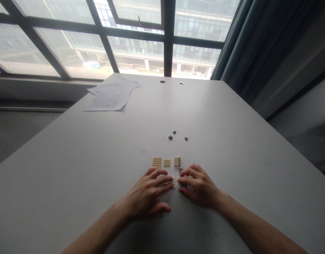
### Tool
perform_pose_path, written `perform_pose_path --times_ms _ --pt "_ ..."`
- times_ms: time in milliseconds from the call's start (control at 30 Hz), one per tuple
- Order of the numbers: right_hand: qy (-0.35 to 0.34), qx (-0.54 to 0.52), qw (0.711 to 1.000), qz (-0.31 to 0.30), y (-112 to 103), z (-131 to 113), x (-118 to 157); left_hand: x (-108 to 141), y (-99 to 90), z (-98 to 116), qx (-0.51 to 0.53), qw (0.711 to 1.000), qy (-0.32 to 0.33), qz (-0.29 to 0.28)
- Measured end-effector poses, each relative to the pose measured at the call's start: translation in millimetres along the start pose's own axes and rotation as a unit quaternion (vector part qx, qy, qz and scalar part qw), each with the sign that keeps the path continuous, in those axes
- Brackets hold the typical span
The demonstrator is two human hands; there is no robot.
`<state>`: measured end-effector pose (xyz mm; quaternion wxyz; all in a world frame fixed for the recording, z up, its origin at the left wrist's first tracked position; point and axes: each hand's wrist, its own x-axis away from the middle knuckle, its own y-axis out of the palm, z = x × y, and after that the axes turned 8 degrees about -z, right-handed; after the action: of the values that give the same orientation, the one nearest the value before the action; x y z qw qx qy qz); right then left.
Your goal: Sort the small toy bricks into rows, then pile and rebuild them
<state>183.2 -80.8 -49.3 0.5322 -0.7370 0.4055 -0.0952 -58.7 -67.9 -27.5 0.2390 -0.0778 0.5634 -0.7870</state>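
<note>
My left hand (154, 190) is low over the table, palm down, its fingers stretched out and the thumb apart. Its fingertips reach small white toy bricks (174, 182); whether they touch cannot be made out. Opposite, my right hand (198, 183) has its fingers curled and its thumb brought in around a dark toy brick (183, 184), mostly hidden. A grey studded piece (181, 170) shows just beyond its fingers. Past the hands lie a tan studded plate (157, 162), a smaller tan plate (166, 163) and a tan and grey plate (177, 162) in a row.
Farther out on the white table (72, 151) lie small black pieces (170, 137). Printed papers (109, 95) overlap at the far left. Two round holes (162, 82) are near the far edge, before the window; a dark curtain (239, 53) hangs right.
</note>
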Motion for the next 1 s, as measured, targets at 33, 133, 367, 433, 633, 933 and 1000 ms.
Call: perform_pose_path --times_ms 33,133,367,433,633,933,1000 --pt "-0.003 -0.002 1.0 0.001 0.8 0.9 0.3 -0.2 0.4 0.3 -0.003 1.0 -0.001 -0.004" --pt "-0.01 -0.007 1.0 0.013 2.5 2.1 0.0 -1.0 1.4 1.6 -0.005 1.0 -0.001 -0.016" --pt "-0.016 -0.021 0.999 0.031 3.5 2.0 -0.9 -1.0 3.2 2.5 -0.005 1.0 -0.003 -0.025" --pt "-0.013 -0.026 0.999 0.033 3.9 2.1 -0.5 -0.8 3.6 2.4 -0.006 1.0 -0.003 -0.025" --pt "0.015 -0.027 0.998 0.048 2.6 1.5 0.2 -1.5 4.0 3.0 -0.005 1.0 -0.002 -0.031" --pt "0.064 -0.062 0.989 0.116 -2.0 0.0 -2.0 7.0 3.8 -7.7 -0.045 0.997 0.003 0.069" --pt "0.086 -0.081 0.984 0.135 -2.4 0.5 -2.4 9.1 1.8 -10.4 -0.045 0.994 -0.01 0.098"
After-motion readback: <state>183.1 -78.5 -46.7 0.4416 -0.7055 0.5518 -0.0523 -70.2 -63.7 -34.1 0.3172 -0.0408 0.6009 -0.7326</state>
